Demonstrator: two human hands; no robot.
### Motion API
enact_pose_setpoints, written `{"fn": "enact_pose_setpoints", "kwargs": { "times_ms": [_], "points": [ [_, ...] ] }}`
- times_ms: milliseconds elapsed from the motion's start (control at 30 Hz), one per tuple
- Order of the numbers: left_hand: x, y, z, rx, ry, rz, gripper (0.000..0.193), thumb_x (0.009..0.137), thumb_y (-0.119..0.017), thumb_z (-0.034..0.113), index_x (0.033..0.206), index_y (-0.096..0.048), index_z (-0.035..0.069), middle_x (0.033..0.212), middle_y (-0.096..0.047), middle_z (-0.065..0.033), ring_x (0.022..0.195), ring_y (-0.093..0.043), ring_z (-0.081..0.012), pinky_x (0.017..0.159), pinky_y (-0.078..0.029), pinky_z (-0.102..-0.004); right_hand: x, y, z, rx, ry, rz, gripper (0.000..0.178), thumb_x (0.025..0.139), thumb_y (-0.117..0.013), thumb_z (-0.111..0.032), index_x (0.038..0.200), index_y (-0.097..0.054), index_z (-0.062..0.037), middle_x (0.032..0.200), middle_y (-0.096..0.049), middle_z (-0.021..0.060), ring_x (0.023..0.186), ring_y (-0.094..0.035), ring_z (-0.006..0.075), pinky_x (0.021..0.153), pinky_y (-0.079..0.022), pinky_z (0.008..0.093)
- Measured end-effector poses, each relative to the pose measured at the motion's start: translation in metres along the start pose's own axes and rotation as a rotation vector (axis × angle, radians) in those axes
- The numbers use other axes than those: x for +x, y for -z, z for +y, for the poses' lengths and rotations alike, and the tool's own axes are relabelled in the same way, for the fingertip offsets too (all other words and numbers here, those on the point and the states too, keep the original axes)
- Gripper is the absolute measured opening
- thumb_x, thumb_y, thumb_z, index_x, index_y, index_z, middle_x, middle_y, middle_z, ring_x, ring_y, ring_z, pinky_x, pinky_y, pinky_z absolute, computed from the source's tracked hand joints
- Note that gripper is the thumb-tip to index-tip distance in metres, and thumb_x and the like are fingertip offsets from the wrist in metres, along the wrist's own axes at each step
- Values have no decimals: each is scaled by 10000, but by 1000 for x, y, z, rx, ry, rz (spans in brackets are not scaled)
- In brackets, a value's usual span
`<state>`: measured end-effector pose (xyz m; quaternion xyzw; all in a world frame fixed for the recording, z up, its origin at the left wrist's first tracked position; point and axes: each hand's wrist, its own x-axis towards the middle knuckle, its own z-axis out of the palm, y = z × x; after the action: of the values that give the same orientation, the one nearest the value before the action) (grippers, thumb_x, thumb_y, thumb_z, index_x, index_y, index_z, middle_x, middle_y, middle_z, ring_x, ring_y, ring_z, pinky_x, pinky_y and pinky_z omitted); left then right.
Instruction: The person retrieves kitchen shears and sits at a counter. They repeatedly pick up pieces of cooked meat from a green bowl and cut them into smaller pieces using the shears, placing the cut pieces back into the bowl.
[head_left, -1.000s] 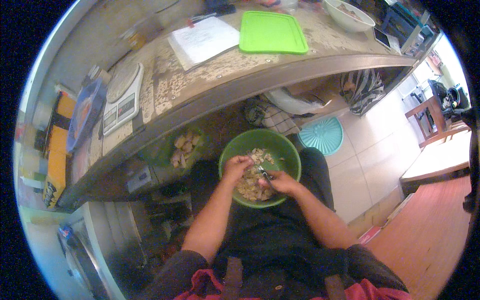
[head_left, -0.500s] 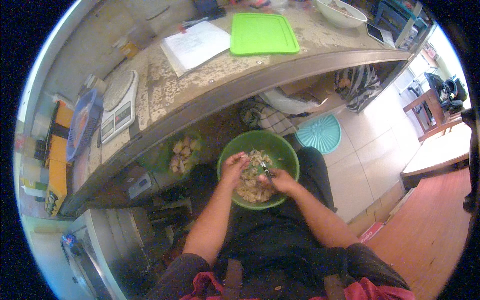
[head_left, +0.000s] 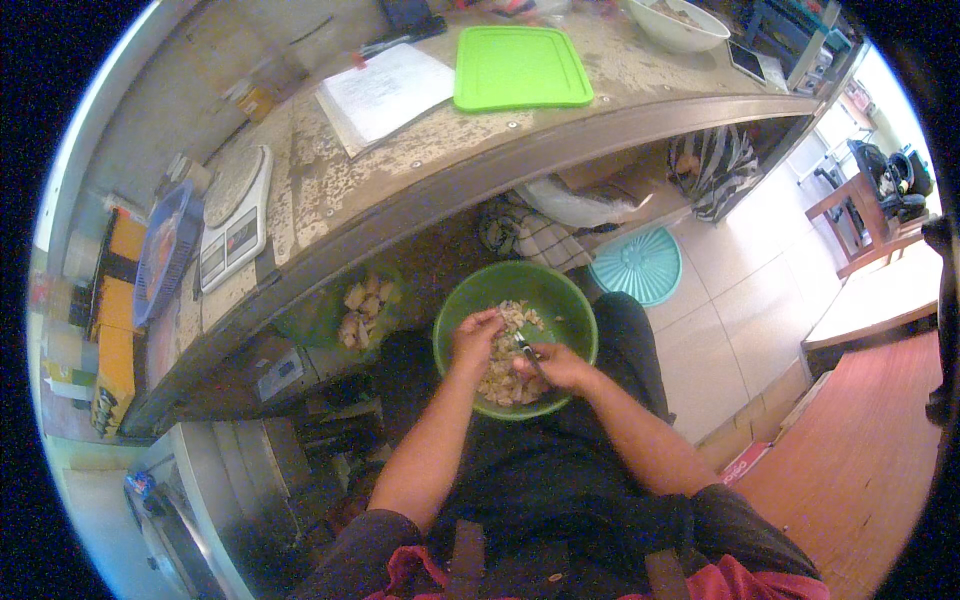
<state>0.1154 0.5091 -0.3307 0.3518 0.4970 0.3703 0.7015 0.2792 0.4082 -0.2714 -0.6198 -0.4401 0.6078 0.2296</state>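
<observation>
A green bowl rests in my lap, holding many small pale cut pieces of food. Over its left part, my left hand is closed, its fingertips pinching a small pale piece that is too small to identify. At the bowl's right side, my right hand is wrapped around the dark handle of a small knife. The blade points up and left toward my left fingertips. Under the counter to the left, a green container holds larger pale chunks.
The worn counter ahead carries a white scale, papers, a bright green lid and a white bowl. A turquoise round lid lies on the floor to the right, near a reddish wooden surface.
My left hand has shifted slightly down and right. The knife blade has moved a little down and left with my right hand. The bowl stays in place.
</observation>
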Motion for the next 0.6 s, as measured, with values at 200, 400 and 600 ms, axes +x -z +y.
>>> {"fn": "enact_pose_setpoints", "kwargs": {
  "times_ms": [200, 400, 600],
  "points": [
    [15, -2, 9, 110, -74, -30, 304, 845, -653, 76, 1128, -599, -23, 1050, -666, -116, 915, -639, -189, 842, -513, -324, 9, 2, 6, -154, 2, 116, 641, 774, -672, -591, 1196, -625, -110, 1027, -692, 139, 950, -659, 287, 870, -499, 399],
    [46, 14, 18, 1060, -402, -49, 371, 825, -590, 77, 1194, -620, 72, 1083, -664, -185, 967, -649, -331, 853, -506, -412, 10, 0, 16, 215, -5, 187, 651, 790, -691, -543, 1197, -598, -43, 949, -683, 105, 818, -632, 222, 748, -495, 359],
    [47, 32, -17, 1555, -188, -247, 259, 792, -561, 60, 1020, -682, 77, 1014, -663, -216, 942, -646, -373, 824, -513, -452, 13, 2, 22, 366, 22, 217, 618, 817, -708, -461, 1229, -558, -26, 928, -680, 78, 750, -611, 159, 638, -488, 294]
  ]
}}
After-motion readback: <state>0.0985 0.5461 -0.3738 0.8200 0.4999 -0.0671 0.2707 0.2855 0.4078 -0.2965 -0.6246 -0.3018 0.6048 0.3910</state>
